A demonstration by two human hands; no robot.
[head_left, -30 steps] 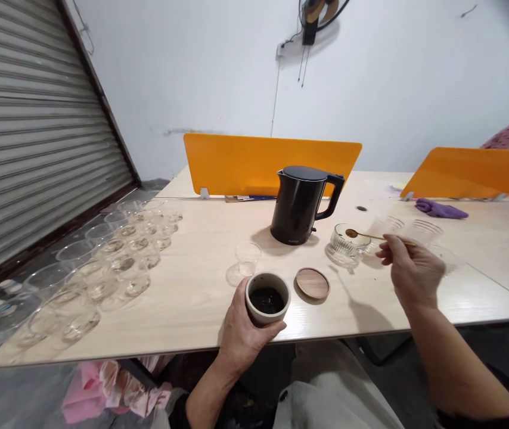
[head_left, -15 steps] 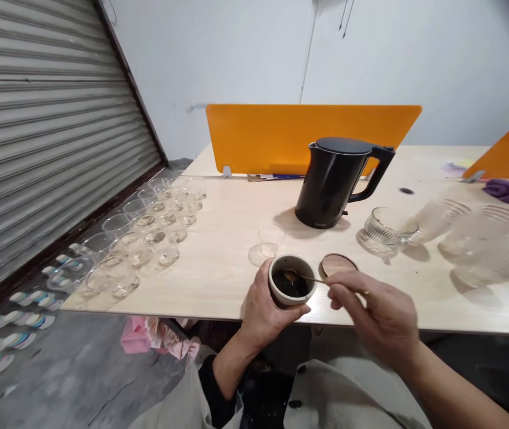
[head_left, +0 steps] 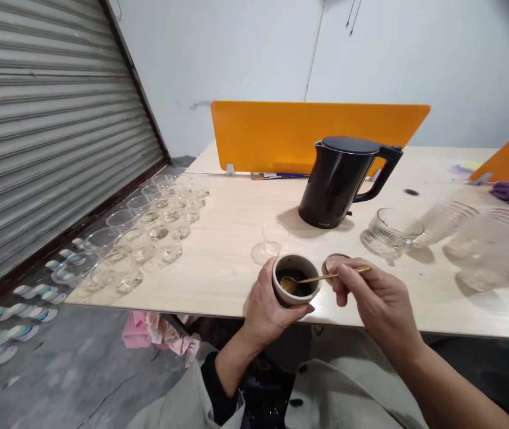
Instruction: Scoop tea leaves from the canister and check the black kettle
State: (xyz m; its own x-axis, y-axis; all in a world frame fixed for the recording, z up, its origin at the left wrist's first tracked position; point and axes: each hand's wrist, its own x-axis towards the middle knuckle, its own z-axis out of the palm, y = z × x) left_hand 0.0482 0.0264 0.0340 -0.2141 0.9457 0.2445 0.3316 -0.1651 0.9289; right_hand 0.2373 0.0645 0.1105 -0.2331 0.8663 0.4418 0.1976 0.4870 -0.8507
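Tabletop (head_left: 219, 262) is filling most of the view, pale wood running back to an orange divider (head_left: 281, 134), with rows of clear glasses (head_left: 156, 229) crowding its left side. Next in size, a black kettle (head_left: 339, 182) is standing mid-table, a ribbed glass cup (head_left: 391, 229) sitting just to its right and a small clear cup (head_left: 275, 237) in front. At the near edge, the left hand (head_left: 266, 307) is wrapping its grip around a small ceramic cup (head_left: 296, 280) of dark leaves, holding it over the tabletop's edge. The right hand (head_left: 377, 301) is pinching a gold spoon (head_left: 314, 279), its bowl dipping into that cup; a wooden lid (head_left: 332, 262) is peeking out behind the fingers. Risk, as I'm judging it: a heaped or tilted spoon could be scattering leaves over the edge, since the cup is hanging so close to it.
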